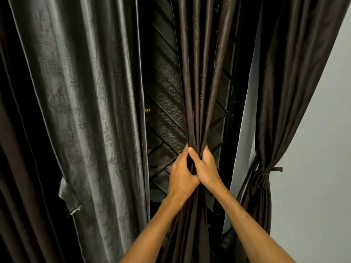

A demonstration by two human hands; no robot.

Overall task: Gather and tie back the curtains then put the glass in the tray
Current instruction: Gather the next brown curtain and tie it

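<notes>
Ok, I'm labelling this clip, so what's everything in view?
middle curtain: one, brown, centre, gathered into a bunch
tied curtain: one, brown, right, against the wall
tie: one, brown, knotted round the tied curtain
grey curtain: one, shiny grey, left, hanging loose
dark curtain: one, dark brown, far left
grille: one, black, behind the curtains
wall: one, pale grey, right
left grip: one, bare, round the middle curtain
right grip: one, bare, round the middle curtain

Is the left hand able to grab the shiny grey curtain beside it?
Probably yes, once it lets go. The grey curtain hangs just beside the left hand with nothing between, but that hand is gripping the brown curtain now.
</notes>
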